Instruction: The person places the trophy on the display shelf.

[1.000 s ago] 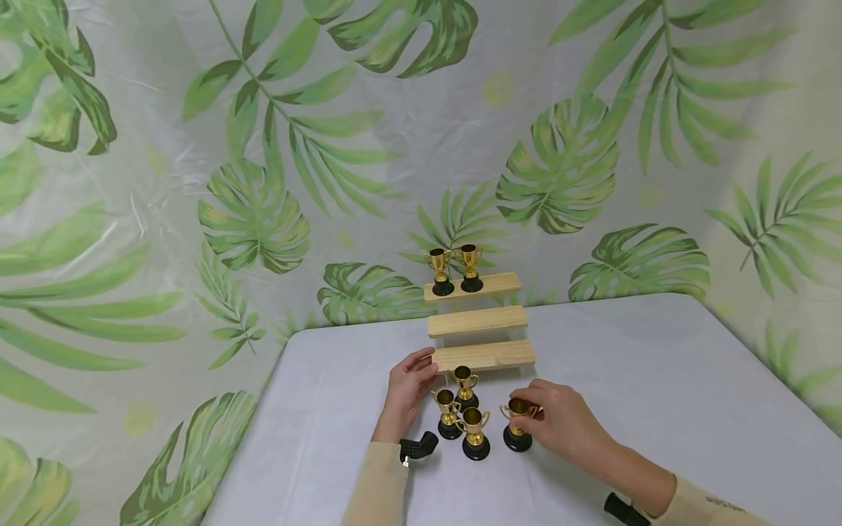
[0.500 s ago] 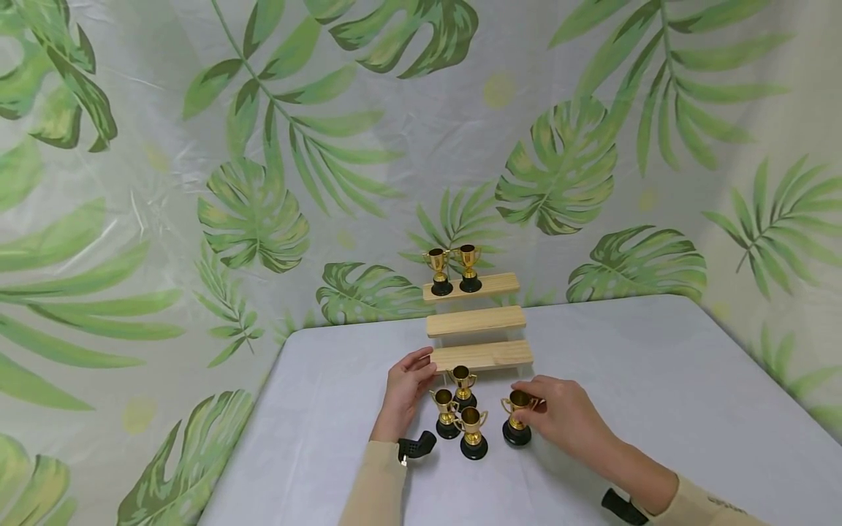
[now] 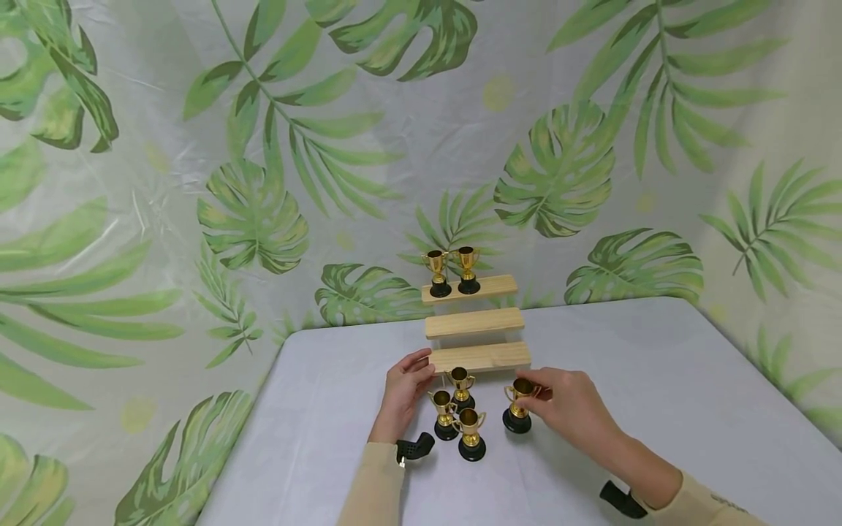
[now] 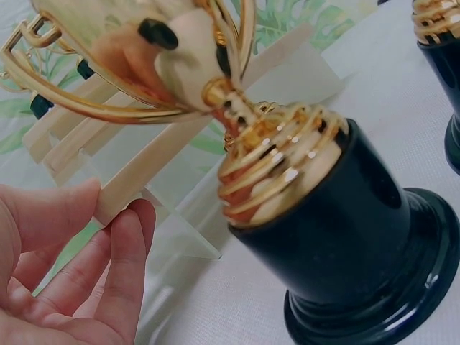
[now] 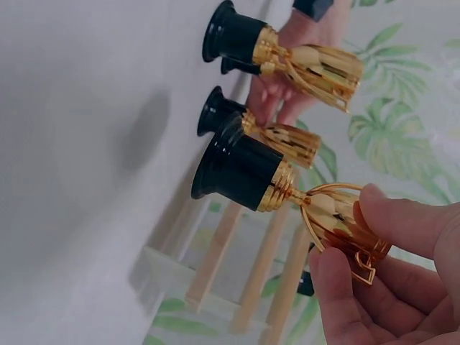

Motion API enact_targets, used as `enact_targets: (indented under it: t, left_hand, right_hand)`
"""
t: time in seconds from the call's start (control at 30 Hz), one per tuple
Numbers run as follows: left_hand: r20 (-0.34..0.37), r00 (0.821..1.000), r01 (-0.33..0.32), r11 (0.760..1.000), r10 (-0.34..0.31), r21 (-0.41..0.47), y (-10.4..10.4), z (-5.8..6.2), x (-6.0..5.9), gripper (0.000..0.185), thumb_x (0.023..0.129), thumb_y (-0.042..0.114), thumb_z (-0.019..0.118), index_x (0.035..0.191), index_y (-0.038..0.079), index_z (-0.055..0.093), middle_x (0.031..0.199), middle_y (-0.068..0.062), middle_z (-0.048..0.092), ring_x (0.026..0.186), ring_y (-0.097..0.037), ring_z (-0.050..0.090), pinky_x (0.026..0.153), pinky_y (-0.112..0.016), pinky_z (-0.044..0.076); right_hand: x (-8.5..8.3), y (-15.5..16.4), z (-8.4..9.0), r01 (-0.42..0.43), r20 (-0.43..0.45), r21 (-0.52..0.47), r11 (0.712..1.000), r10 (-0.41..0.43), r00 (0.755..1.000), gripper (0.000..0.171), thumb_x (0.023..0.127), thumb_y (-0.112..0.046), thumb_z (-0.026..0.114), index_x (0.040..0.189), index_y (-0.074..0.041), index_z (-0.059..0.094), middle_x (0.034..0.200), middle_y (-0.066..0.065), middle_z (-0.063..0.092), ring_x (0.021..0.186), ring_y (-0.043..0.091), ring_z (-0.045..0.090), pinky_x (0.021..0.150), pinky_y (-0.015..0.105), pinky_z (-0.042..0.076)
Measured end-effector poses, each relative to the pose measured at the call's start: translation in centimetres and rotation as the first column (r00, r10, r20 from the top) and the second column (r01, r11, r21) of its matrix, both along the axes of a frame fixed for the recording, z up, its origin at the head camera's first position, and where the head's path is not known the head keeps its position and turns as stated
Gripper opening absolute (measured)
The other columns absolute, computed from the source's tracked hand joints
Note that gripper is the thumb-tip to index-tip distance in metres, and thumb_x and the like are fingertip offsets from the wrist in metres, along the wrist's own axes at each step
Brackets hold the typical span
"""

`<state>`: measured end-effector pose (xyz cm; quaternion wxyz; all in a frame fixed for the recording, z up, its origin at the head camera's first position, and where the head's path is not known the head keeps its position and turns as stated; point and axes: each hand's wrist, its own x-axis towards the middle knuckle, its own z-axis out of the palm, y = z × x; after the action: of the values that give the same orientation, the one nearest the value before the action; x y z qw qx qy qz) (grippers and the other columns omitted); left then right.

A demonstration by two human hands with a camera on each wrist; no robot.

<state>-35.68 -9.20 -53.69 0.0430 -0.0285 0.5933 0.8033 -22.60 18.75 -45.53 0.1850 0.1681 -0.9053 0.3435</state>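
A three-step wooden riser [image 3: 475,322] stands at the table's far middle. Two gold trophies with black bases [image 3: 436,272] [image 3: 468,269] stand on its top step. Three more trophies [image 3: 460,386] [image 3: 444,413] [image 3: 471,432] cluster on the table in front of it. My left hand [image 3: 421,367] lies beside them, its fingertips [image 4: 118,248] touching the left end of the bottom step [image 4: 147,172]. My right hand [image 3: 530,397] pinches the cup of a fourth trophy [image 3: 517,405] [image 5: 287,190], whose base seems just off the cloth.
A pale grey cloth covers the table [image 3: 658,380], with bare room to the left and right of the riser. A leaf-print curtain [image 3: 263,183] hangs close behind and around the table.
My right hand has carried the fourth trophy a little up and away from me, towards the riser. The left hand and the other trophies have stayed put.
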Motion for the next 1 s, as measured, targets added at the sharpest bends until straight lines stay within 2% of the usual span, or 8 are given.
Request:
enact_targets:
  t: [0.5,0.63,0.83,1.0]
  left_hand:
    - [-0.01,1.0,0.007,1.0,-0.007,0.02,-0.2,0.0,0.3,0.047,0.088,-0.006,0.072,0.134,-0.005,0.061,0.122,-0.018,0.067,0.099,-0.02,0.069,0.084,-0.032,0.057]
    - [-0.011,1.0,-0.001,1.0,0.001,0.029,-0.2,-0.1,0.2,0.045,0.088,-0.006,0.073,0.132,-0.003,0.063,0.123,-0.019,0.067,0.098,-0.02,0.069,0.082,-0.031,0.058]
    - [-0.003,1.0,0.001,1.0,0.0,0.028,-0.1,-0.1,0.0,0.049,0.089,-0.006,0.072,0.136,-0.005,0.059,0.124,-0.019,0.066,0.099,-0.02,0.069,0.082,-0.03,0.058]
    - [0.0,1.0,0.006,1.0,-0.006,0.019,0.0,0.0,0.0,0.046,0.089,-0.005,0.072,0.134,-0.002,0.062,0.124,-0.018,0.066,0.1,-0.02,0.069,0.084,-0.03,0.057]
  right_hand:
    - [-0.7,0.9,1.0,0.017,-0.043,-0.008,1.0,-0.017,0.999,0.039,0.074,-0.013,0.09,0.11,-0.004,0.077,0.09,-0.004,0.074,0.07,0.003,0.064,0.06,0.021,0.054]
    - [-1.0,1.2,1.5,0.024,-0.05,-0.016,1.0,-0.024,0.998,0.039,0.075,-0.013,0.09,0.111,-0.005,0.077,0.093,0.0,0.075,0.07,0.006,0.067,0.059,0.02,0.055]
    - [-1.3,1.7,2.0,0.024,-0.052,-0.029,0.999,-0.026,0.998,0.041,0.077,-0.012,0.089,0.115,-0.004,0.076,0.095,0.003,0.075,0.074,0.014,0.071,0.06,0.02,0.055]
    - [-1.6,2.0,2.5,0.029,-0.066,-0.025,0.999,-0.03,0.997,0.04,0.078,-0.012,0.088,0.115,-0.004,0.076,0.096,0.004,0.075,0.074,0.014,0.071,0.058,0.021,0.055]
